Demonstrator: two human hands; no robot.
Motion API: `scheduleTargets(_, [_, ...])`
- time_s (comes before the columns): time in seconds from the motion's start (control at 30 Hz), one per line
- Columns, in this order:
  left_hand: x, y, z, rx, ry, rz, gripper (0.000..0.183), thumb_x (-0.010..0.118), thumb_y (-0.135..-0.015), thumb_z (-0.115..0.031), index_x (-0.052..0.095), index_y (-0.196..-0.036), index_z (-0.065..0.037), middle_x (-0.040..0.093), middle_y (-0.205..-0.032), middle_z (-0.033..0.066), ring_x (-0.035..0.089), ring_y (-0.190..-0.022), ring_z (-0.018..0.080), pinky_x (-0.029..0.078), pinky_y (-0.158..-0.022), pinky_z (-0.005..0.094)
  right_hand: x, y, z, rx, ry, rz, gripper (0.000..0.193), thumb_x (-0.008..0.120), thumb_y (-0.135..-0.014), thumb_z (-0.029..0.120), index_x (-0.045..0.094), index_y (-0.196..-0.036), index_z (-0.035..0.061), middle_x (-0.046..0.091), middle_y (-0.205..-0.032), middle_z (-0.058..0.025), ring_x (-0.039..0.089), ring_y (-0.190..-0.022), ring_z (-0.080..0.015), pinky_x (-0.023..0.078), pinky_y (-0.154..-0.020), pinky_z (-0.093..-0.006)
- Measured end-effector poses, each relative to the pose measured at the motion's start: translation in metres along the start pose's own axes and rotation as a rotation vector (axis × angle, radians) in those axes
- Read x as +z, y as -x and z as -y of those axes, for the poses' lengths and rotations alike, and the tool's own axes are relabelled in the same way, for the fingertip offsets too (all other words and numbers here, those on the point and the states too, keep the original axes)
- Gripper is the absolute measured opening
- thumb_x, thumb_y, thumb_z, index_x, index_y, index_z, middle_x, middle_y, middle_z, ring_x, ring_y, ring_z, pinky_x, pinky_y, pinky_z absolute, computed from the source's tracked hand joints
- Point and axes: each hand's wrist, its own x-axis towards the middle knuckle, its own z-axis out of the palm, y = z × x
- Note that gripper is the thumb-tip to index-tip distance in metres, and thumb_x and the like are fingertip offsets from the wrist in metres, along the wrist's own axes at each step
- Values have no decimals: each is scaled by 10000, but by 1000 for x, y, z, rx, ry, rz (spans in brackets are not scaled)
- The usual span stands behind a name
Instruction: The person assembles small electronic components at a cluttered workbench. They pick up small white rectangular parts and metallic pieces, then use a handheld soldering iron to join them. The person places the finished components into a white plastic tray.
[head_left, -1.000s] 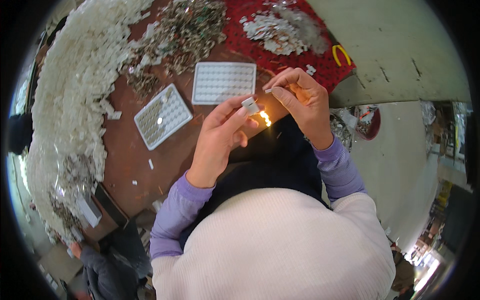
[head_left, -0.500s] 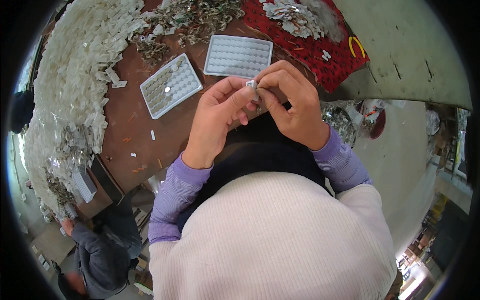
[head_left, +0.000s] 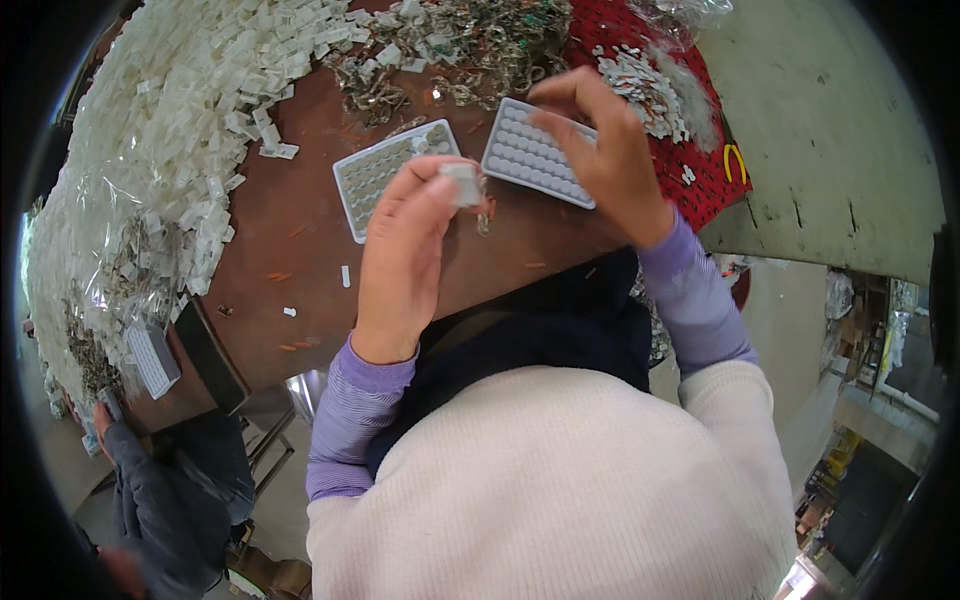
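Note:
My left hand [head_left: 402, 260] pinches a small white plastic housing [head_left: 461, 186] between thumb and fingers, just in front of the left tray. From its side hangs a small dangling bit [head_left: 484, 218], blurred, perhaps metal or wire. My right hand [head_left: 622, 165] is raised over the right end of a white tray [head_left: 497, 165] with rows of round cells; its thumb and forefinger are apart, and nothing shows between them. Left of that lies a second white tray [head_left: 352, 218], with beige round pieces in its cells, partly covered by my left hand.
White plastic pieces [head_left: 170, 110] are heaped along the left. Tangled wiry parts [head_left: 480, 45] lie at the back. On a red patterned cloth [head_left: 705, 95] sit a pile of white pieces [head_left: 640, 95] and yellow-handled pliers [head_left: 736, 162]. Another person [head_left: 165, 500] works at lower left.
My hands have parted: the right has let go of the white housing and moved right and away from me. My left hand has kept the housing and shifted left. The view has also shifted.

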Motion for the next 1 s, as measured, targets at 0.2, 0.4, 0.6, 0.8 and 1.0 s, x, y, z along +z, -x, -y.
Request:
scheduleTargets(0.2, [-13,-13,-1,-197,307,-56,420,511,-1138,-429,691,-1168,-51,547,-868,9,632,-867,134,507,-658,286,46,-60,-61,-224,382,146,201,748,-907,230,755,-1041,80,703,-1001,-112,693,-1027,-327,528,-900,-466])
scheduleTargets(0.4, [-13,-8,-5,-226,130,-104,369,571,-1128,-316,687,-1332,-31,644,-998,17,696,-968,152,557,-671,253,10,-44,-78,-137,365,358,127,685,-878,152,737,-975,90,721,-965,-110,709,-1009,-347,529,-900,-494])
scheduleTargets(0.6, [17,-6,2,-292,-47,-72,446,617,-1105,-213,619,-1499,-3,697,-1105,29,715,-1024,125,610,-751,243,-33,-5,-72,231,-174,150,27,705,-1016,24,681,-1024,15,771,-1094,-55,747,-994,-114,573,-829,-269])
scheduleTargets(0.8, [11,-20,-20,165,-625,-82,420,730,-1035,-148,701,-1442,-47,663,-1008,-31,581,-841,34,489,-659,214,-18,-7,-33,237,-493,177,59,676,-975,40,648,-1020,13,694,-881,-11,618,-764,-96,512,-695,-301])
scheduleTargets(1.0, [0,-28,-46,755,-1278,135,355,784,-959,-42,774,-1311,-90,697,-1078,3,621,-891,73,528,-785,229,-8,-13,20,81,-425,426,37,636,-973,8,628,-1007,-5,660,-832,-56,632,-772,-99,537,-722,-304])
